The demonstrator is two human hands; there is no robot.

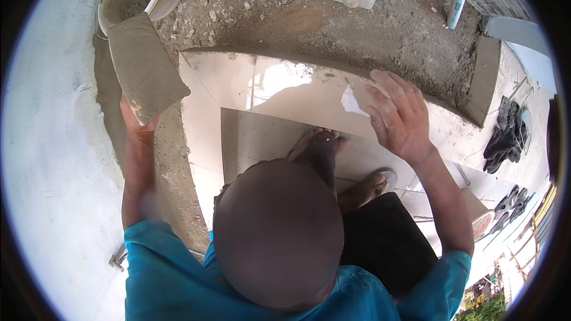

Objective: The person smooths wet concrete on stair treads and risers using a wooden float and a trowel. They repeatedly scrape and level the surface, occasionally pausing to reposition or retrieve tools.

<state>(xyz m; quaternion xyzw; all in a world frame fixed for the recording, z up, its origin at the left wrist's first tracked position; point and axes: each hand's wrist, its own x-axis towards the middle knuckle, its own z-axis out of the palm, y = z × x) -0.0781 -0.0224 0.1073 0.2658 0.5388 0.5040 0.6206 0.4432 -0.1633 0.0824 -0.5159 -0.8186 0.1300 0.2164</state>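
Slab in Your Left Hand, Right Hand Spread Over the Ledge

Your slab, its upper face coated in grey mortar, is just off the upper-left corner of the tiled ledge. Its far end overlaps the rim of the bucket in this view; you cannot tell from here whether the two touch. Its right-hand corner comes close to the ledge's left edge.

To handle it well, keep the coated face up and as level as you can, since a wet coat would probably slump toward any low side. You hold it near one end, so the far end is likely to feel heavy; a second hand beneath would steady it. Keep your fingers out of the mortar, and give that right-hand corner room so it doesn't knock the ledge and chip or smear. Turn it slowly.

Your left hand grips the slab's near end from below. Most of its fingers are hidden under the slab, so you can't tell how tightly they close. Your right hand is empty, its fingers loosely spread over the ledge's far edge, right of the middle. Whether they touch the surface is unclear.
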